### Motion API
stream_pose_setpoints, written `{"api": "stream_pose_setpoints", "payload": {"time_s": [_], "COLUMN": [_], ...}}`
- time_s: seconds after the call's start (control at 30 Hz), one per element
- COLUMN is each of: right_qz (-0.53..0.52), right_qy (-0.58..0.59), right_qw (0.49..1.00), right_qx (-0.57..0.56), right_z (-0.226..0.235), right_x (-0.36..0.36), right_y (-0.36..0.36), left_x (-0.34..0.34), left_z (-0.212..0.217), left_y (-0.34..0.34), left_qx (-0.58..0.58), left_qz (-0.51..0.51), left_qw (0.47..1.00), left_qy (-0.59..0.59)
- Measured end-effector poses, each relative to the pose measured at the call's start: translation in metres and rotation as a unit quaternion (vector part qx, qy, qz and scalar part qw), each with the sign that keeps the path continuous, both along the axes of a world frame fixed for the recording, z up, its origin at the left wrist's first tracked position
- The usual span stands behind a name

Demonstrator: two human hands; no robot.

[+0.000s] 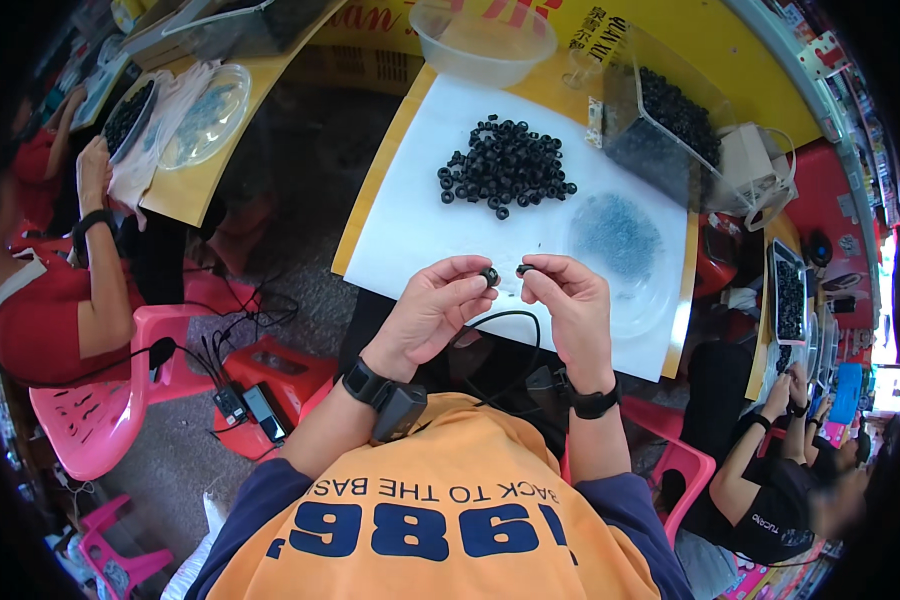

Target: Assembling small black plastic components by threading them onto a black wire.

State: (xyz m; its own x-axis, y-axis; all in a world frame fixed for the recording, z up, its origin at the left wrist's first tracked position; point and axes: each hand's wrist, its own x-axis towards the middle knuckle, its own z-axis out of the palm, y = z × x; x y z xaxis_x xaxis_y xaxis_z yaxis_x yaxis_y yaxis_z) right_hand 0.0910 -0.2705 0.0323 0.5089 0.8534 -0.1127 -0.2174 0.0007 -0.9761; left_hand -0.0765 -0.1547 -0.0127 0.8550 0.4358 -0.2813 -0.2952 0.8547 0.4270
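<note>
Between the thumb and forefinger of my left hand (438, 308) is a small black ring-shaped part (489, 276), tilted so a pale spot shows on it. A second small black part (524, 270) is pinched in the fingertips of my right hand (574, 307); its exact shape is partly covered. The two parts are a short way apart, above the near side of a white sheet (400, 200). Beyond my hands lies a loose pile of black ring-shaped parts (510, 165). Right of the pile, a shallow clear dish (618, 238) carries many tiny bluish-grey pieces.
A clear bin (660, 160) of black parts stands at the back right, beside a translucent bowl (482, 45) at the far edge. Co-workers sit left and right at other tables. A red stool (280, 375) holding devices and cables is at my left.
</note>
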Motion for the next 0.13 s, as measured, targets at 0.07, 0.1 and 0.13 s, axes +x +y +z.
{"api": "stream_pose_setpoints", "payload": {"time_s": [0.07,0.1,0.13], "right_qz": [-0.013,-0.011,-0.009], "right_qy": [-0.026,-0.03,-0.034], "right_qw": [0.999,0.999,0.999], "right_qx": [-0.013,-0.015,-0.018], "right_z": [0.0067,0.0086,0.0101], "right_x": [-0.0062,-0.0077,-0.009], "right_y": [0.0007,0.0004,-0.0001], "left_x": [0.0002,0.0004,0.0005], "left_z": [-0.001,-0.0025,-0.0045], "left_y": [-0.0009,-0.0012,-0.0016], "left_qx": [0.006,0.009,0.012], "left_qz": [-0.004,-0.005,-0.007], "left_qw": [1.0,1.0,1.0], "left_qy": [-0.002,-0.001,0.001]}}
